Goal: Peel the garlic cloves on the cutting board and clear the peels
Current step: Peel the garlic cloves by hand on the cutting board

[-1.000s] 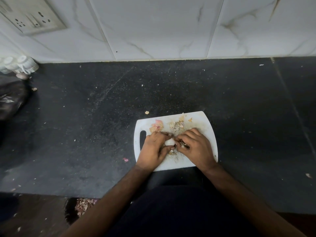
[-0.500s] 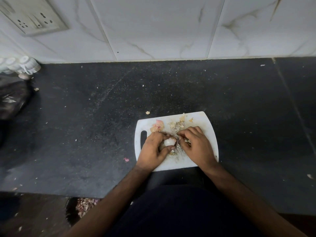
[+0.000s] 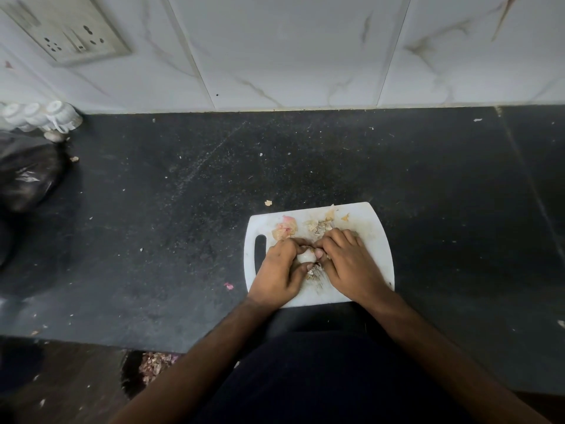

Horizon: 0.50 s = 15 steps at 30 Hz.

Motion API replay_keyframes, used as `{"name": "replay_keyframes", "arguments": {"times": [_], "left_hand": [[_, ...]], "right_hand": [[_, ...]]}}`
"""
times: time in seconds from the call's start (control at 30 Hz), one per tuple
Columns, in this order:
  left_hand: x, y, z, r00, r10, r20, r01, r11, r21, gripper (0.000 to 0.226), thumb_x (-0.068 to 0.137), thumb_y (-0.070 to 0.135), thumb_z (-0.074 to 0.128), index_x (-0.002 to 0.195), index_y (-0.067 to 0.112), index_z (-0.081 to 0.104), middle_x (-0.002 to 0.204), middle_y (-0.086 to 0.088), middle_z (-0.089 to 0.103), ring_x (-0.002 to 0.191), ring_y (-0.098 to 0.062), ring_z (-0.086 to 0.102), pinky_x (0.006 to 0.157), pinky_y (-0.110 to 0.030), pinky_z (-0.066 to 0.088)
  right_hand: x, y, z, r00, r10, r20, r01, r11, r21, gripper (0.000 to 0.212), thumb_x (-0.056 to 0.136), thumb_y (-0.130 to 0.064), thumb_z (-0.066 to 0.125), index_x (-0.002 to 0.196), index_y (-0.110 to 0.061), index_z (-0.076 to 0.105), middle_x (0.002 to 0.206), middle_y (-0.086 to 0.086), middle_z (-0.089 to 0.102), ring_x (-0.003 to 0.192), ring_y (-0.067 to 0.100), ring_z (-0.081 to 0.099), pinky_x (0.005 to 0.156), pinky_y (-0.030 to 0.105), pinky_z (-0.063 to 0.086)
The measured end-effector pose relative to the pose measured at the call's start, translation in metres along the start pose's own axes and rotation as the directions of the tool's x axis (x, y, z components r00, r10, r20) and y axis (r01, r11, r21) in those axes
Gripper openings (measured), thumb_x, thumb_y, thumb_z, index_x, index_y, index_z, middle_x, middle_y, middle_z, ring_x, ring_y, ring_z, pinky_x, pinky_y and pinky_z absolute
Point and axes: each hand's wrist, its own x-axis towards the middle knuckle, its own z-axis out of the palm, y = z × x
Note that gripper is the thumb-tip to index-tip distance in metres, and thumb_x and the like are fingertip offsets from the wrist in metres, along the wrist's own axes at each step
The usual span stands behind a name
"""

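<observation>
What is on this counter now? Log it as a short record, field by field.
surface: dark counter against a tiled wall
board: white cutting board, handle slot on its left
left hand: grips a pale garlic clove over the board
right hand: fingers curled, pinching at the clove
peels: heap at the board's far edge, more between the hands, one scrap on the counter left of the board
far left: black bag, white cups
wall: socket plate
</observation>
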Motion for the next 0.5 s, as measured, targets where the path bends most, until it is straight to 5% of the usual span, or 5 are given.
{"name": "replay_keyframes", "arguments": {"times": [0.17, 0.33, 0.5], "left_hand": [[0.0, 0.005, -0.001, 0.999, -0.053, -0.002, 0.052, 0.996, -0.074, 0.021, 0.095, 0.017, 0.07, 0.112, 0.017, 0.057, 0.12, 0.002, 0.064, 0.102, -0.012, 0.062, 0.085, -0.027, 0.051], [0.001, 0.007, -0.004, 0.989, -0.151, 0.003, 0.15, 0.982, -0.118, 0.044, 0.089, 0.025, 0.074, 0.104, 0.057, 0.048, 0.117, 0.003, 0.067, 0.073, -0.01, 0.06, 0.063, -0.025, 0.051], [0.001, 0.006, -0.005, 0.985, -0.17, 0.025, 0.172, 0.975, -0.142, 0.044, 0.087, 0.023, 0.076, 0.107, 0.052, 0.051, 0.121, 0.008, 0.067, 0.085, -0.016, 0.065, 0.069, -0.033, 0.055]], "right_hand": [[-0.006, -0.001, 0.001, 0.999, -0.034, -0.018, 0.033, 0.997, -0.072, 0.032, 0.099, -0.035, 0.042, 0.117, -0.02, 0.064, 0.107, -0.004, 0.063, 0.099, 0.019, 0.055, 0.086, 0.038, 0.043], [-0.004, -0.002, 0.001, 0.999, -0.02, -0.04, 0.018, 0.999, -0.048, 0.031, 0.097, -0.039, 0.049, 0.113, -0.022, 0.069, 0.103, -0.008, 0.07, 0.097, 0.016, 0.058, 0.086, 0.035, 0.038], [0.007, -0.004, -0.009, 0.987, 0.148, 0.056, -0.157, 0.962, 0.223, 0.022, 0.085, -0.043, 0.063, 0.097, -0.028, 0.073, 0.087, -0.019, 0.066, 0.091, 0.009, 0.062, 0.089, 0.031, 0.035]]}}
